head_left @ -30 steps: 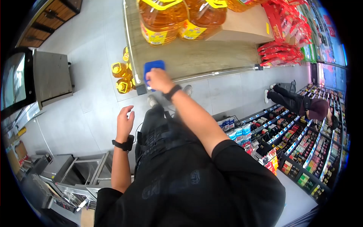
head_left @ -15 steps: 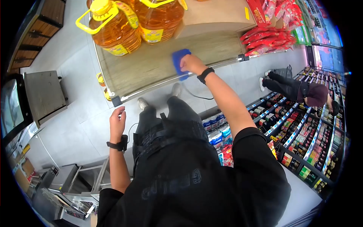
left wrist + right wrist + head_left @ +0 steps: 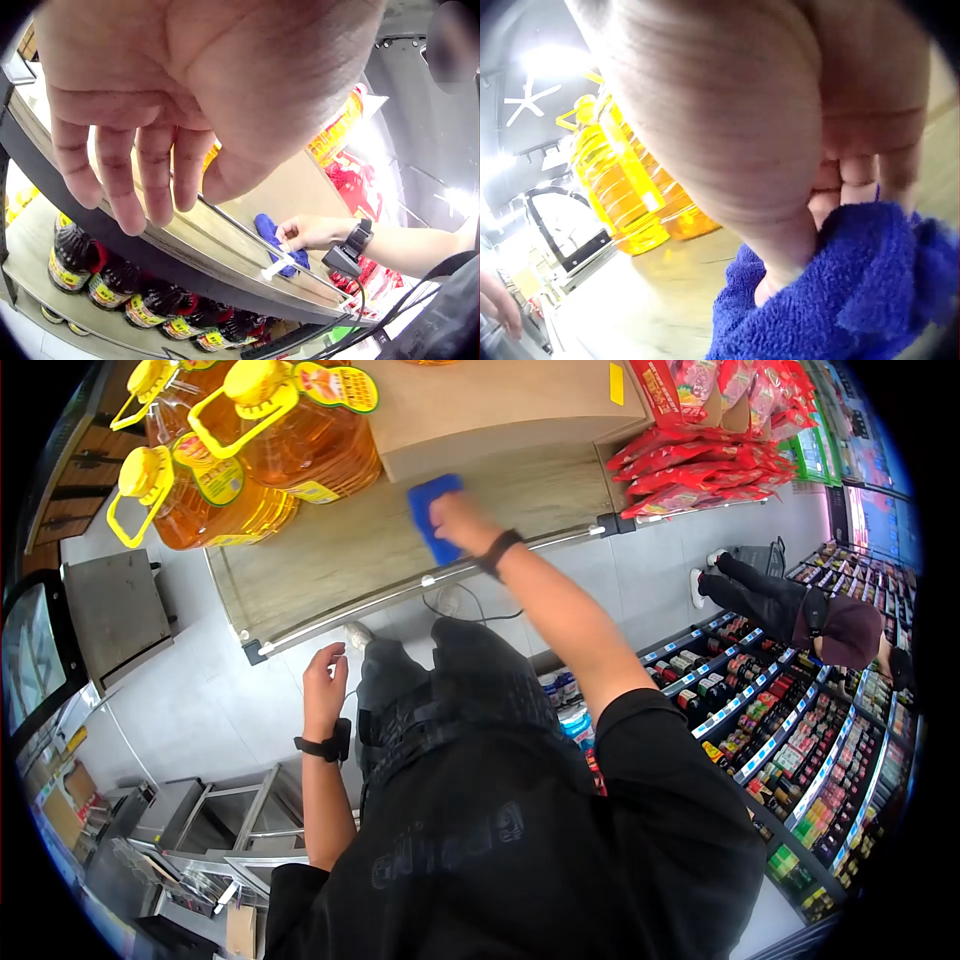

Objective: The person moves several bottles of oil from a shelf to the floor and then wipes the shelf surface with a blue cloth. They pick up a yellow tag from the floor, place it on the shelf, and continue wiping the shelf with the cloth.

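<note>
A blue cloth (image 3: 432, 510) lies on the wood-look shelf top (image 3: 330, 555), in front of a cardboard box. My right hand (image 3: 465, 523) grips it near the shelf's front rail. The right wrist view shows the cloth (image 3: 855, 292) bunched up, with thumb and fingers of my right hand (image 3: 780, 142) pressed into it. My left hand (image 3: 325, 685) hangs in the air short of the shelf's left corner, holding nothing. In the left wrist view the left hand's (image 3: 172, 112) fingers hang loosely, slightly bent.
Large oil bottles (image 3: 310, 450) stand on the shelf's left part, beside the cardboard box (image 3: 500, 410). Red packets (image 3: 690, 470) are stacked at the right. Dark bottles (image 3: 154, 304) fill a lower shelf. A person (image 3: 840, 630) bends by the product racks on the right; a cable hangs near the rail.
The right hand and cloth went from the shelf's left corner rightward along its front, and now lie before the box. The head view has shifted along the shelf. The left hand remains empty.
</note>
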Demonstrator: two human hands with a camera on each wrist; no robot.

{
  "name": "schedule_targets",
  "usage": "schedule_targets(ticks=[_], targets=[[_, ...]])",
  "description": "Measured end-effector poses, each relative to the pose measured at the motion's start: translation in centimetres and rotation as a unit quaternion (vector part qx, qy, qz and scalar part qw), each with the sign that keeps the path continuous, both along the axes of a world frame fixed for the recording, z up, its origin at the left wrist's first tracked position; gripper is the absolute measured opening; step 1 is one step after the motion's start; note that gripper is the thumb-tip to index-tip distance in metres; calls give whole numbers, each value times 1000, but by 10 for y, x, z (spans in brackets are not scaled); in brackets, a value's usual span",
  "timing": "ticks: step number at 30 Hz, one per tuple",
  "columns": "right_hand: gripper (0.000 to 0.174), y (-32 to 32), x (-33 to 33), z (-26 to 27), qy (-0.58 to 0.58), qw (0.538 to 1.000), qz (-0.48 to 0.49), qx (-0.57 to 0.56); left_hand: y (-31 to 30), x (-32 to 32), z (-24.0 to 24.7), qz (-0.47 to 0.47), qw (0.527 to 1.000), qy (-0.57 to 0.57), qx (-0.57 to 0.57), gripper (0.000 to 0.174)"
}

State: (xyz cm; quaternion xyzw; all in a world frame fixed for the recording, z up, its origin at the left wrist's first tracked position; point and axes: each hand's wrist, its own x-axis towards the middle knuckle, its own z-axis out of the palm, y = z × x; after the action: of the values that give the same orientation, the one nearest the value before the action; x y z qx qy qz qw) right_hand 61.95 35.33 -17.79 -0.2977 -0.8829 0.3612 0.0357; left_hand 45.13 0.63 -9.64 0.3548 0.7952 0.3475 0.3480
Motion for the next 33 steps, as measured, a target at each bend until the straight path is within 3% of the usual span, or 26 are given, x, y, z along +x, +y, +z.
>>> schedule_targets(ticks=[1, 3, 6, 8, 9, 10, 11, 15, 19, 20, 21, 23, 24, 25, 27, 33], targets=[[20, 14, 11, 28, -98, 995, -17, 21, 5, 9, 0, -6, 1000, -2, -7, 22], [18, 42, 43, 31, -103, 995, -12, 14, 18, 24, 0, -17, 1000, 0, -18, 22], [16, 29, 43, 42, -137, 990, 2, 25, 30, 42, 5, -34, 999, 6, -20, 22], [14, 6, 29, 16, -39, 993, 87, -70, 34, 48, 6, -43, 999, 13, -22, 22], [14, -15, 20, 11, -27, 986, 77, -146, 37, 50, 10, -44, 998, 21, -25, 22], [14, -31, 13, 19, 8, 987, 128, -98, 39, 51, 14, -46, 998, 28, -28, 21], [15, -42, 6, 31, -15, 993, 115, 0, 42, 53, 17, -50, 998, 33, -31, 21], [9, -28, 16, 34, -9, 992, 117, -44, 49, 52, 13, -54, 995, 57, -55, 23], [9, 28, 75, 10, -71, 989, 123, 46, 63, 55, 13, -81, 993, 72, -51, 22], [10, 54, 99, 34, -135, 987, 83, -31, 67, 56, 15, -85, 992, 71, -51, 22], [8, 80, 128, 20, -191, 978, 77, 32, 70, 58, 16, -89, 992, 70, -51, 22], [16, 139, 191, 13, -234, 970, 61, 17, 76, 59, 15, -99, 991, 69, -51, 23], [11, 151, 208, 42, -202, 977, 60, 4, 77, 58, 14, -103, 991, 70, -51, 23], [14, 153, 218, 41, -150, 987, 1, -57, 78, 58, 14, -106, 991, 70, -52, 23], [16, 143, 218, 27, -144, 989, 15, 7, 81, 59, 15, -106, 991, 74, -46, 23], [12, 80, 147, 24, -39, 990, 132, -26, 86, 60, 21, -102, 990, 86, -54, 23]])
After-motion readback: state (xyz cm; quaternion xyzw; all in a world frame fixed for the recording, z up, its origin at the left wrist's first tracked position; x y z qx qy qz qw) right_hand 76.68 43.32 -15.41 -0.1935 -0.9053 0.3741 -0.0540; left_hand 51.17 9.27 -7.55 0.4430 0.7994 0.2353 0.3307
